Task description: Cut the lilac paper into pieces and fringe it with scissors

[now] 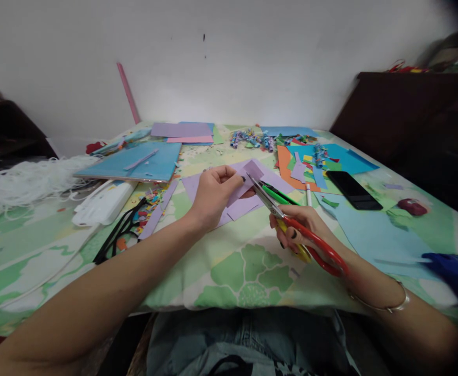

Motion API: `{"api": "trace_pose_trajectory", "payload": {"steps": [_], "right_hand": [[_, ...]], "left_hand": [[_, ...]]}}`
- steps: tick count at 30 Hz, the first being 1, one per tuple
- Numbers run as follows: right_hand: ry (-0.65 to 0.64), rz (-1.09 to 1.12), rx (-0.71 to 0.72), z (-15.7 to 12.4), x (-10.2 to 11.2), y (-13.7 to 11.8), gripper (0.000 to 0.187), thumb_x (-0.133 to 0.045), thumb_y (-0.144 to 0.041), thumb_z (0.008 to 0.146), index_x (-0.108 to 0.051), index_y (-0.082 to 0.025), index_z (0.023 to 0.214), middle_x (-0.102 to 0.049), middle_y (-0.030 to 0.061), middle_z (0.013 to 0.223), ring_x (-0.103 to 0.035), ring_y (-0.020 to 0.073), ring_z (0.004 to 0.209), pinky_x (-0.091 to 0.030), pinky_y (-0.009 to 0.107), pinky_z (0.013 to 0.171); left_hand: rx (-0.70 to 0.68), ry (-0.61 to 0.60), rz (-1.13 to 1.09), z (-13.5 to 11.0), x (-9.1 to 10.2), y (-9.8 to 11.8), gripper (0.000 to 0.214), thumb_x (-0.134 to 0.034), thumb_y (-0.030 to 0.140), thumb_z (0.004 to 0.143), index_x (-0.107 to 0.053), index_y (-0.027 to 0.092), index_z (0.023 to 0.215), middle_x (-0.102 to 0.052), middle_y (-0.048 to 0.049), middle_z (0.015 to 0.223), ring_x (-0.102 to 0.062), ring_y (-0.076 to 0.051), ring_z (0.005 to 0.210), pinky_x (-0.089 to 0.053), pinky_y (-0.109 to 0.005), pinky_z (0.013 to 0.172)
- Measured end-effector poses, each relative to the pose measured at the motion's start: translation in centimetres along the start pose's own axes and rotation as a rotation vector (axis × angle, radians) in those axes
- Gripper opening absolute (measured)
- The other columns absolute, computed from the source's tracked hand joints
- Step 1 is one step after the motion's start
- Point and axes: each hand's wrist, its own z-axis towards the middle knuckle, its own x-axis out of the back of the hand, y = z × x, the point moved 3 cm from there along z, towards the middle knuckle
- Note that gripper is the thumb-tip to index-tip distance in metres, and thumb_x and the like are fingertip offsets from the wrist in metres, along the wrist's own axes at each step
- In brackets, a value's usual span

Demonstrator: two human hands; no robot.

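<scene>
My left hand [218,194] is closed in a pinch on a small piece of purple paper [237,194], held up over the table. My right hand [297,230] is wrapped round a pair of scissors [323,249] with one red and one yellow handle. The scissor blades point up and left, with their tips at the paper by my left fingertips. Beneath both hands lies more purple paper [278,178] on the flowered tablecloth. Just behind the scissors is a green and black tool [278,194], partly covered by the blades.
To the right lie a black phone [353,189], orange paper [286,163] and light blue sheets [381,235]. On the left are a blue board [150,161], a white power strip [103,203], tangled white string [36,180] and black-framed glasses [117,232]. Rolled paper strips [252,139] sit at the back.
</scene>
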Motion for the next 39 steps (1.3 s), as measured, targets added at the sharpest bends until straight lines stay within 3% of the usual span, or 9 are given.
{"api": "trace_pose_trajectory", "payload": {"steps": [14, 19, 25, 32, 39], "right_hand": [[0.003, -0.053, 0.015, -0.02, 0.11, 0.42, 0.055, -0.076, -0.063, 0.058, -0.056, -0.016, 0.077, -0.053, -0.0032, 0.053, -0.043, 0.0069, 0.038, -0.037, 0.017, 0.033], [0.024, -0.088, 0.004, -0.04, 0.11, 0.49, 0.044, -0.075, -0.055, 0.066, -0.055, -0.016, 0.076, -0.051, -0.005, 0.05, -0.039, 0.0051, 0.035, -0.034, 0.016, 0.033], [0.05, -0.078, -0.028, -0.11, 0.09, 0.45, 0.044, -0.077, -0.053, 0.062, -0.055, -0.017, 0.074, -0.051, -0.0052, 0.048, -0.037, 0.0047, 0.033, -0.032, 0.016, 0.03], [0.095, -0.106, -0.063, -0.13, 0.07, 0.56, 0.032, -0.074, -0.042, 0.068, -0.055, -0.017, 0.074, -0.051, -0.0053, 0.049, -0.036, 0.0043, 0.033, -0.032, 0.016, 0.03], [0.044, -0.096, 0.005, -0.06, 0.3, 0.66, 0.041, -0.075, -0.052, 0.065, -0.055, -0.017, 0.074, -0.05, -0.0053, 0.047, -0.038, 0.0051, 0.032, -0.031, 0.016, 0.029]], "left_hand": [[-0.003, 0.006, -0.003, -0.03, -0.01, 0.07, 0.013, -0.067, 0.017, 0.069, -0.057, 0.014, 0.061, -0.066, -0.0017, 0.063, -0.069, -0.015, 0.063, -0.06, -0.03, 0.069], [0.009, 0.021, 0.0, 0.03, 0.06, 0.03, 0.013, -0.068, 0.017, 0.068, -0.057, 0.014, 0.062, -0.066, -0.0018, 0.063, -0.07, -0.016, 0.063, -0.06, -0.029, 0.067], [0.001, 0.025, 0.005, 0.07, 0.11, -0.03, 0.012, -0.068, 0.017, 0.068, -0.058, 0.013, 0.062, -0.066, -0.0022, 0.063, -0.07, -0.016, 0.062, -0.059, -0.03, 0.068], [0.008, 0.023, -0.014, 0.1, 0.12, -0.19, 0.011, -0.068, 0.017, 0.068, -0.059, 0.013, 0.063, -0.067, -0.003, 0.063, -0.07, -0.016, 0.063, -0.059, -0.029, 0.068], [0.032, 0.036, 0.019, 0.14, 0.15, -0.15, 0.01, -0.066, 0.017, 0.068, -0.059, 0.013, 0.063, -0.066, -0.002, 0.063, -0.07, -0.016, 0.063, -0.059, -0.03, 0.069]]}}
